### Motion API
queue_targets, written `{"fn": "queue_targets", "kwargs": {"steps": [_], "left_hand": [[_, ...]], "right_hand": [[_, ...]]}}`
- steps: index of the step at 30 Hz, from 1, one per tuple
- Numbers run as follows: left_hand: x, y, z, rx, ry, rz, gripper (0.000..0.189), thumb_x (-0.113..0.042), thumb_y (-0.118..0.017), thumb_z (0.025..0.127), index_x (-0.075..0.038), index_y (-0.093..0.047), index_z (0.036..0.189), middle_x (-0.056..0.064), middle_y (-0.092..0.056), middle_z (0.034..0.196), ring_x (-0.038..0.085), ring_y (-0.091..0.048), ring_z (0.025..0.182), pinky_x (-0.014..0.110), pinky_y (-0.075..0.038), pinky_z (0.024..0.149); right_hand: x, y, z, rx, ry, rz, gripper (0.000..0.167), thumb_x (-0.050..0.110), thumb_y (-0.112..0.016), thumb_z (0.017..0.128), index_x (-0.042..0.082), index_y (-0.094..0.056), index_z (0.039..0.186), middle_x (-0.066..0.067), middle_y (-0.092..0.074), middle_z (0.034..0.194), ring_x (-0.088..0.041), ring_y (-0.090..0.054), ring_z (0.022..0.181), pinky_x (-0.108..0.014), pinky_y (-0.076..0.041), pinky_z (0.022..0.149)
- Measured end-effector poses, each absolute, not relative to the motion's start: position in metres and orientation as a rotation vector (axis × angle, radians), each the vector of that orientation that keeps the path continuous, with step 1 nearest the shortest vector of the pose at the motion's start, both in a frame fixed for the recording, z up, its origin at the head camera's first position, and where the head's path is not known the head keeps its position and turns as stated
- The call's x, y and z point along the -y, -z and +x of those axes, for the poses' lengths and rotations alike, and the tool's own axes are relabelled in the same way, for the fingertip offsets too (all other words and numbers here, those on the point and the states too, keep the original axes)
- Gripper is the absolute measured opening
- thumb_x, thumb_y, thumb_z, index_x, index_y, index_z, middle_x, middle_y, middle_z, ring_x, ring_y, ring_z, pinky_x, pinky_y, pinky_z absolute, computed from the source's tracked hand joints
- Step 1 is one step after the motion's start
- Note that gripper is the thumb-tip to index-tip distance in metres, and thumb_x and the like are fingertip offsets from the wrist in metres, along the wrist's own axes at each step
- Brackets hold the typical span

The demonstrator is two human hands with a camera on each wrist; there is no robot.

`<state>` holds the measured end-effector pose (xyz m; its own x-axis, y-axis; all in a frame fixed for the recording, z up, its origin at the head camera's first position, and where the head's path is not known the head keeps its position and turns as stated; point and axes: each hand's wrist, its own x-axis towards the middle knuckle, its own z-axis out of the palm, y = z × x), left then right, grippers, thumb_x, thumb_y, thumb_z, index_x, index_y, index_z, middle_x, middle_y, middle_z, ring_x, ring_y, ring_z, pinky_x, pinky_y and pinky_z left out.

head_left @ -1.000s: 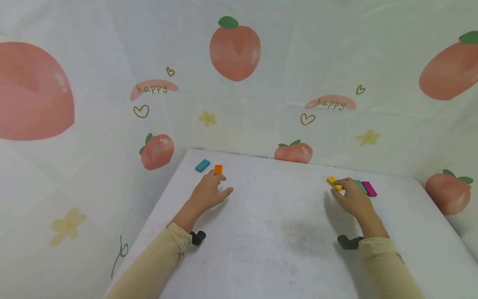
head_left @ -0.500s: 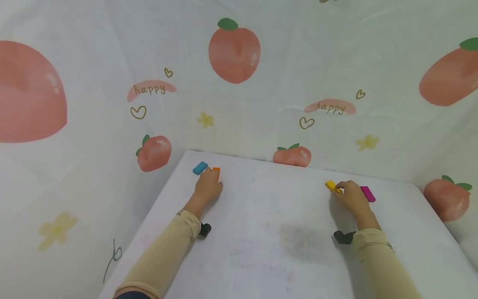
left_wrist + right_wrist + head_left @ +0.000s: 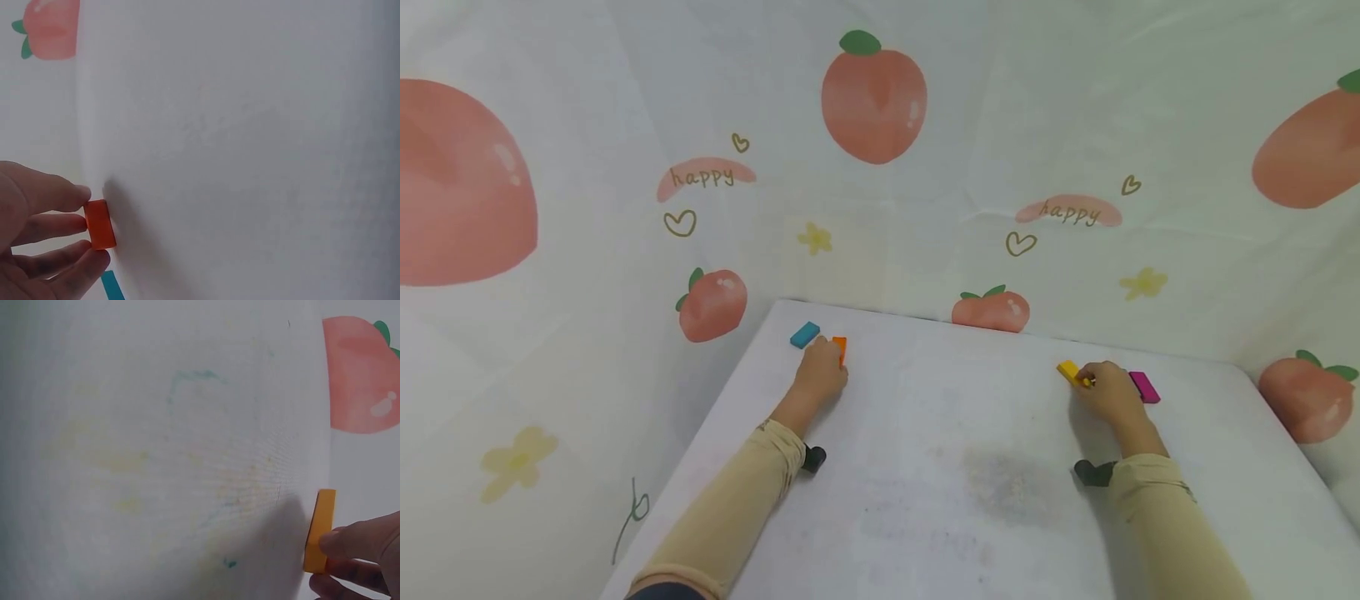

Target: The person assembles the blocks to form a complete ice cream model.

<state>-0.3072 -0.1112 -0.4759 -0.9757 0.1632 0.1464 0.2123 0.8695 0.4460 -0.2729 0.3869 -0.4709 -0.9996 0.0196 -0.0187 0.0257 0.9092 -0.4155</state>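
At the back left of the table, my left hand (image 3: 820, 372) pinches an orange block (image 3: 100, 226) between thumb and fingertips. A blue block (image 3: 805, 335) lies just left of that hand, and its end also shows below the fingers in the left wrist view. My right hand (image 3: 1108, 393) is at the back right and pinches a yellow block (image 3: 322, 519) near one end, with thumb and fingers on opposite sides. Right of this hand lies a magenta block (image 3: 1145, 387); the teal block beside it is hidden behind the hand.
The white table (image 3: 925, 433) ends at the back against a hanging sheet (image 3: 955, 192) printed with peaches, hearts and "happy". Faint stains mark the table's middle. A black wrist device (image 3: 1093, 472) juts inward from the right cuff, and another (image 3: 814, 458) from the left.
My left hand has closed its spread fingers onto the orange block. My right hand's fingers have come further onto the yellow block, and the teal block has gone out of sight behind it.
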Motion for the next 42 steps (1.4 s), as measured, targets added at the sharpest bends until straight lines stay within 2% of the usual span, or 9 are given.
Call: {"fn": "queue_targets", "kwargs": {"steps": [8, 19, 26, 33, 42], "left_hand": [[0.103, 0.477, -0.291, 2.949, 0.813, -0.365, 0.009, -0.001, -0.072, 0.092, 0.007, -0.072, 0.090, 0.015, -0.059, 0.091, 0.025, -0.056, 0.078, 0.036, -0.053, 0.071], [0.074, 0.472, -0.249, 2.976, 0.844, -0.511, 0.016, -0.006, -0.078, 0.092, 0.008, -0.076, 0.101, 0.014, -0.063, 0.097, 0.023, -0.061, 0.086, 0.039, -0.060, 0.083], [0.057, 0.470, -0.222, 2.971, 0.871, -0.630, 0.019, -0.008, -0.080, 0.091, 0.008, -0.077, 0.103, 0.013, -0.063, 0.096, 0.020, -0.059, 0.082, 0.036, -0.058, 0.078], [0.044, 0.469, -0.202, 3.009, 0.873, -0.697, 0.020, -0.014, -0.084, 0.090, 0.002, -0.076, 0.098, 0.008, -0.061, 0.095, 0.018, -0.059, 0.086, 0.032, -0.057, 0.083], [0.029, 0.466, -0.179, 3.058, 0.919, -0.730, 0.024, -0.018, -0.088, 0.087, 0.000, -0.076, 0.098, 0.004, -0.057, 0.094, 0.014, -0.056, 0.082, 0.024, -0.053, 0.074]], "right_hand": [[-0.377, 0.473, -0.274, -3.061, 0.699, -0.021, 0.028, 0.003, -0.067, 0.096, -0.015, -0.069, 0.117, -0.039, -0.065, 0.120, -0.052, -0.063, 0.108, -0.067, -0.053, 0.100], [-0.340, 0.469, -0.274, -3.003, 0.762, -0.095, 0.022, 0.003, -0.069, 0.096, -0.009, -0.073, 0.113, -0.033, -0.066, 0.119, -0.047, -0.063, 0.108, -0.063, -0.054, 0.102], [-0.308, 0.466, -0.274, -2.969, 0.772, -0.137, 0.019, 0.003, -0.070, 0.096, -0.006, -0.076, 0.112, -0.029, -0.067, 0.119, -0.044, -0.064, 0.110, -0.061, -0.055, 0.103], [-0.283, 0.468, -0.271, -2.952, 0.782, -0.206, 0.017, 0.003, -0.070, 0.097, -0.003, -0.077, 0.111, -0.025, -0.069, 0.118, -0.041, -0.065, 0.111, -0.059, -0.055, 0.104], [-0.246, 0.463, -0.260, -2.921, 0.755, -0.369, 0.013, 0.002, -0.071, 0.096, 0.000, -0.079, 0.107, -0.016, -0.070, 0.108, -0.034, -0.068, 0.107, -0.055, -0.057, 0.102]]}}
